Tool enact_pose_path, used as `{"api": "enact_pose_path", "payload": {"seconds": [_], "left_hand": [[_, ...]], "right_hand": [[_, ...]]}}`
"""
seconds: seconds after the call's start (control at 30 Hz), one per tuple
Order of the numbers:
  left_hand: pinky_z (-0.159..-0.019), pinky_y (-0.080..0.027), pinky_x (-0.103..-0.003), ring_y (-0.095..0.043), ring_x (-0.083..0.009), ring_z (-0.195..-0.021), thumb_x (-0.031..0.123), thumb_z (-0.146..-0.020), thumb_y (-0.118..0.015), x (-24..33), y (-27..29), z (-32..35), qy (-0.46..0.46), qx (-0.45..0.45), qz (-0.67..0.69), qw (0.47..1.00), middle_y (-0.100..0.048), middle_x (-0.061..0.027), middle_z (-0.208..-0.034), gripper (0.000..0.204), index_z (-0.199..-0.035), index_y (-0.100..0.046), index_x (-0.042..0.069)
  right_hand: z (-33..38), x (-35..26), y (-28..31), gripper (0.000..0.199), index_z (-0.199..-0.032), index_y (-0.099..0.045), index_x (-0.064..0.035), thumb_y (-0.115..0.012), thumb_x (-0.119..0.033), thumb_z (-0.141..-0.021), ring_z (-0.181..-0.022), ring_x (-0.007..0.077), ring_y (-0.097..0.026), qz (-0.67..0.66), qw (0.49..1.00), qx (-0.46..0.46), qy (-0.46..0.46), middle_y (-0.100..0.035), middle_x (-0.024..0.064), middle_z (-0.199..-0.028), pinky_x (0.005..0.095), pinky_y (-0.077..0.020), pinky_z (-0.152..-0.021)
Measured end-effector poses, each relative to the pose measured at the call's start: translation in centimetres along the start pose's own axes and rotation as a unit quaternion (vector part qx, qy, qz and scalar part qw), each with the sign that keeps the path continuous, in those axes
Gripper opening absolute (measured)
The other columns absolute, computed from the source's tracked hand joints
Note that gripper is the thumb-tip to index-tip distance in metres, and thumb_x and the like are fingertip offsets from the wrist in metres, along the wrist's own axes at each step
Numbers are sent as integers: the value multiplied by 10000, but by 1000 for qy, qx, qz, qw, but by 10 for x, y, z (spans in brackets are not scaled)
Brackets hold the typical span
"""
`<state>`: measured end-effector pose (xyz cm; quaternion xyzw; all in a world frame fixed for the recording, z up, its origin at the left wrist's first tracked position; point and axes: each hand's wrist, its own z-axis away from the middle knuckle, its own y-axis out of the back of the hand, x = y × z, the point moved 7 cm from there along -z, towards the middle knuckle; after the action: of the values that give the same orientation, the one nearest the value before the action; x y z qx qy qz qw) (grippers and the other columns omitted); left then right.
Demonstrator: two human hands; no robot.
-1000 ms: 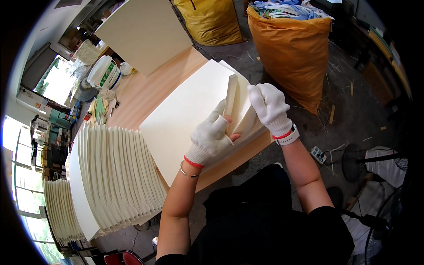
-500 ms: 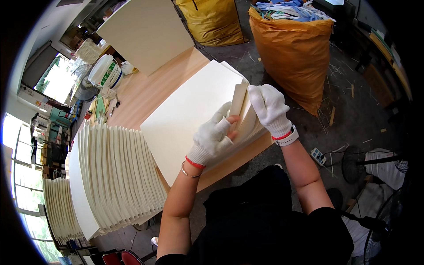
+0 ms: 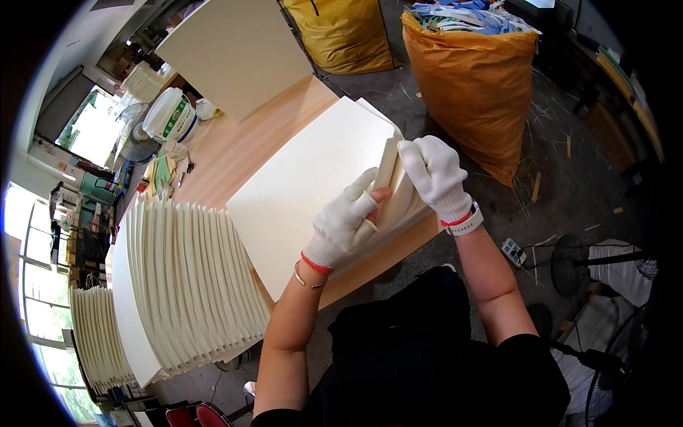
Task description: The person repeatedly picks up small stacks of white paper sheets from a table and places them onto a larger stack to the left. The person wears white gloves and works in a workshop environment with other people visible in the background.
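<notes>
Folded cream sheet [image 3: 395, 186] pinched between left grip [image 3: 344, 222] and right grip [image 3: 434, 171].

Daylight floods in through blown-out windows [image 3: 43, 235] at left, brightly lighting the pale sheets [image 3: 306, 192]; shadows stay soft, focus is sharp, and fisheye bending darkens into a black rim.

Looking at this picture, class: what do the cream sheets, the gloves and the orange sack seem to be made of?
Cream sheets: likely matte paperboard; the lifted edge bends.
Gloves, left hand and right hand: white knit, probably cotton, ribbed weave.
Orange sack: apparently woven plastic, creased with a slight sheen.
</notes>
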<state>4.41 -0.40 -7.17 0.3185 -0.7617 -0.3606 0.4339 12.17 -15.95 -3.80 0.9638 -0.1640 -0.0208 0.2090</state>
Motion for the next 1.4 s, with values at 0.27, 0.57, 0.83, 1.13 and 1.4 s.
{"api": "enact_pose_path", "payload": {"seconds": [0.27,0.57,0.83,1.13,1.4], "left_hand": [[-868,-608,-403,-739,-403,-1023,203,-811,-890,-9,-1,2,49,31,50,997,-447,-270,-1600,471,-1238,-691,172],[-927,-599,-411,-714,-408,-1124,130,-863,-820,-4,3,4,28,48,70,996,-414,-273,-1625,520,-1358,-678,205],[-817,-595,-391,-740,-366,-969,44,-863,-737,-2,1,0,-8,39,26,999,-574,-211,-1495,461,-1311,-665,129],[-837,-592,-401,-741,-364,-958,103,-754,-895,-4,2,-1,66,44,49,996,-571,-196,-1515,481,-1183,-679,132],[-840,-611,-406,-741,-381,-1036,38,-860,-723,2,0,3,-20,63,-23,998,-517,-228,-1564,385,-1227,-685,145]], "right_hand": [[1,2,-1,392,-1267,-632,21,-689,-41,-883,-673,277,-580,-7,1000,-9,-6,-569,99,-816,392,-474,-553],[7,5,-3,421,-1330,-647,-63,-681,-52,-911,-696,273,-574,-102,995,-6,1,-562,92,-833,401,-474,-586],[4,4,-2,421,-1300,-635,-6,-675,-10,-881,-661,270,-576,-25,999,27,-18,-578,103,-798,385,-463,-545],[4,8,-1,379,-1264,-633,10,-679,-20,-888,-658,283,-586,-50,997,-1,-58,-573,106,-786,388,-472,-543],[6,2,0,422,-1246,-643,8,-714,-16,-831,-689,265,-581,-68,997,5,24,-542,97,-848,377,-496,-568]]}}
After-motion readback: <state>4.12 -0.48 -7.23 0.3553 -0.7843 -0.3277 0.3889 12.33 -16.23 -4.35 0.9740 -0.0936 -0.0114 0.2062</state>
